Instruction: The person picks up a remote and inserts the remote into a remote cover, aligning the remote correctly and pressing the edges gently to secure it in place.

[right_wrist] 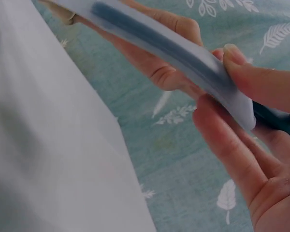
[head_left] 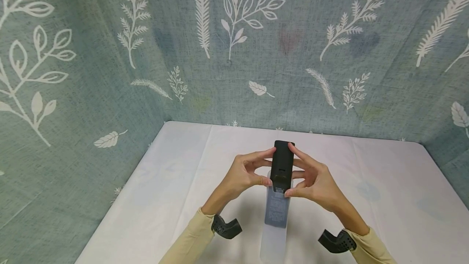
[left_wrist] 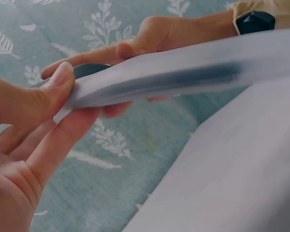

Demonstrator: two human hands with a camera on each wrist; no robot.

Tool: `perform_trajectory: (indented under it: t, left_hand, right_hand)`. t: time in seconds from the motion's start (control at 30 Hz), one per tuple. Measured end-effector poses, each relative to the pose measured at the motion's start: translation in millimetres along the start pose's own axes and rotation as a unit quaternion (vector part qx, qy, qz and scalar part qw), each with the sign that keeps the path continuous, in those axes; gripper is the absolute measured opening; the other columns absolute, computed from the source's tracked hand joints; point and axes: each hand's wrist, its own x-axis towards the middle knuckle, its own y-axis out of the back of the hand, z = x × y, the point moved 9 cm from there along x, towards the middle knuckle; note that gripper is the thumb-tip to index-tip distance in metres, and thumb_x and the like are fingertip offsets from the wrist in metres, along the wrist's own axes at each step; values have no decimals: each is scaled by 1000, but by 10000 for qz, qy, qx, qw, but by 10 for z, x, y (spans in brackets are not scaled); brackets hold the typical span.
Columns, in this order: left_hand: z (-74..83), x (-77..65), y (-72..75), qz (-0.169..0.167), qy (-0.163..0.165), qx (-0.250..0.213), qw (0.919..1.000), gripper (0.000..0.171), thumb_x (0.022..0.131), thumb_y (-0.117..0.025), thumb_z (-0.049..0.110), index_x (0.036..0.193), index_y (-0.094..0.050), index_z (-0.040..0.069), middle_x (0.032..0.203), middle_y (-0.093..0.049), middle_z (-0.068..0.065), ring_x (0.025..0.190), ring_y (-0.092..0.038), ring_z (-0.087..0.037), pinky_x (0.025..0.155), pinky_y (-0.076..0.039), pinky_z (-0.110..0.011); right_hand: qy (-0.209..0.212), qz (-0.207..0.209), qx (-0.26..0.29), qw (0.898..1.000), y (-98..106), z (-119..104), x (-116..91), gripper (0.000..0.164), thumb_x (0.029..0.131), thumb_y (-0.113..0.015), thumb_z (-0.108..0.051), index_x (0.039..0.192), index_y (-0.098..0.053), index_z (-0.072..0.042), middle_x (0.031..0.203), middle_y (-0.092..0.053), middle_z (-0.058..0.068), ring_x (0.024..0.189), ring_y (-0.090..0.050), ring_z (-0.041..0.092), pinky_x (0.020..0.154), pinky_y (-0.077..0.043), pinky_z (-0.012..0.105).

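A long black device that looks like a remote control (head_left: 282,160) lies partly inside a translucent sleeve (head_left: 272,241). Its bare end sticks out at the far side, and a printed label shows faintly through the sleeve. My left hand (head_left: 246,174) grips the sleeve and device from the left, thumb nearer me and fingers further up. From the right, my right hand (head_left: 316,180) holds them the same way. In the left wrist view the sleeve (left_wrist: 183,67) is pinched between thumb and fingers. In the right wrist view the device's dark end (right_wrist: 275,118) emerges past the sleeve's mouth.
A white-covered table (head_left: 176,166) lies beneath the hands. Behind it and to the left hangs a blue-green cloth (head_left: 227,76) with white leaf patterns. Each wrist wears a black camera mount, the left one (head_left: 226,227) and the right one (head_left: 337,241).
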Motion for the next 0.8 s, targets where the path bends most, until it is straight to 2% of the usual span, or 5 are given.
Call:
perform_trajectory:
  t: [0.17,0.27,0.57,0.8]
  left_hand:
    - [31,8,-16,-115,-128,-77,9998,75,72,-77,-8,139,-48,9,132,-54,-13,114,-56,-30,77,-56,-40]
    - [39,8,-29,-215,-197,-139,9995,77,71,-76,-11,140,-47,8,133,-52,-14,115,-55,-30,75,-57,-42]
    - [67,-2,-127,-862,-261,-612,9941,93,69,-72,-20,148,-31,8,143,-37,-16,117,-51,-28,72,-57,-44]
    - [30,3,-95,-698,-147,-507,9962,92,69,-74,-18,147,-34,9,137,-43,-17,115,-53,-27,71,-57,-46]
  right_hand:
    - [-181,-99,47,9998,-12,22,-10,108,71,-74,16,153,-12,-14,143,-36,25,90,-67,35,63,-57,47]
    - [-350,-140,234,9990,-26,46,-6,114,70,-74,17,154,-6,-19,145,-33,24,94,-66,37,64,-56,50]
    - [-270,-370,597,9972,-60,23,2,119,70,-71,20,153,3,-22,149,-28,21,106,-61,39,64,-54,52]
    - [-188,-289,540,9979,-48,20,5,116,70,-72,20,154,-1,-19,146,-33,23,101,-63,37,64,-54,52]
